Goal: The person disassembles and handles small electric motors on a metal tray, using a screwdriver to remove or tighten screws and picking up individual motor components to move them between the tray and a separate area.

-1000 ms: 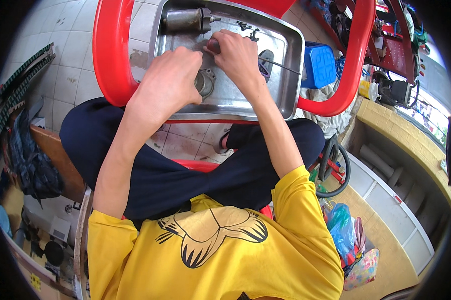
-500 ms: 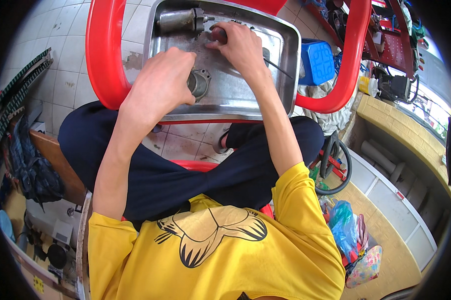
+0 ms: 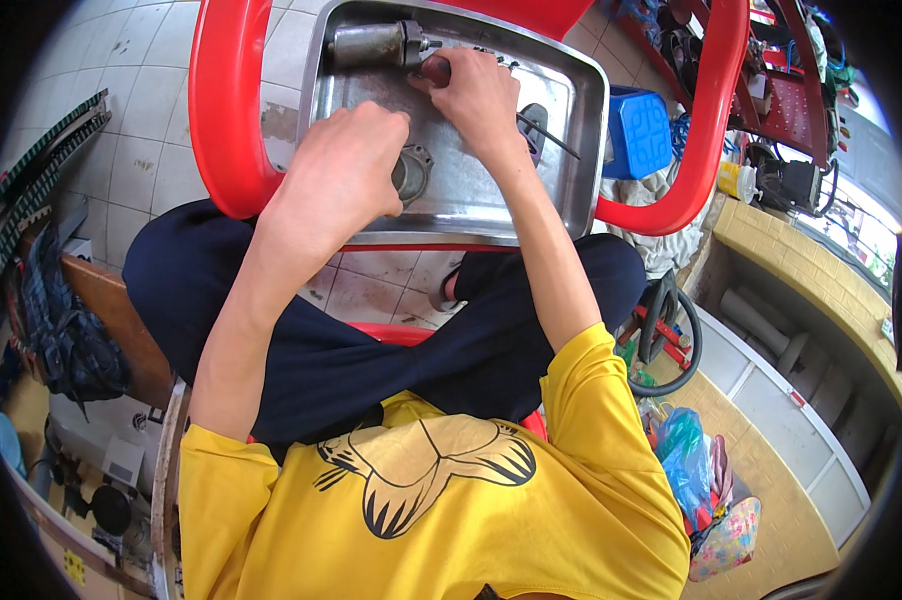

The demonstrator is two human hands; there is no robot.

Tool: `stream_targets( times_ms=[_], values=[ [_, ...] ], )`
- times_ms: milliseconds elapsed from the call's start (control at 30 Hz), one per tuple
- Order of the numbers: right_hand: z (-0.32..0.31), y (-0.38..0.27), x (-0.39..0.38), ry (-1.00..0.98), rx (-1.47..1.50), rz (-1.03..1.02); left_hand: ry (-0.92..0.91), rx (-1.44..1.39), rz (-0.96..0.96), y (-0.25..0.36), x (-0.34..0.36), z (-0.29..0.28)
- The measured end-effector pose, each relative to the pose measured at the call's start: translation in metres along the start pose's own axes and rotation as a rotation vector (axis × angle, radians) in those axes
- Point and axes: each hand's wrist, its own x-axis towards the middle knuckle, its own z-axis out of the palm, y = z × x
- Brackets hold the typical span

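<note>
Left hand curls over a round metal housing, near left in a tray whose rim likely contains parts; grip unclear. Right hand, farther, clasps a dark-red handle.

Compared with one second ago, the right hand has moved toward the far edge of the metal tray, and its fingers are now closer to the shaft end of the cylindrical motor. The dark red handle of the screwdriver has moved together with it. The thin rod now slants more steeply toward the near edge; its tip, before just beside the right wall, is farther inside. The hand covers more of the small black pieces. Since half a second ago, more of the dark oval part has appeared beside the right forearm.
</note>
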Motion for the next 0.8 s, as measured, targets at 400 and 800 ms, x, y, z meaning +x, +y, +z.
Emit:
stream_targets(
  times_ms=[400, 800],
  values=[
    [0.007, 0.010, -0.006, 0.002, -0.078, -0.173, 0.009, 0.022, 0.012, -0.004, -0.002, 0.004],
    [-0.082, 0.015, -0.053, -0.244, 0.256, -0.347, 0.158, -0.049, 0.100, -0.001, -0.001, 0.015]
  ],
)
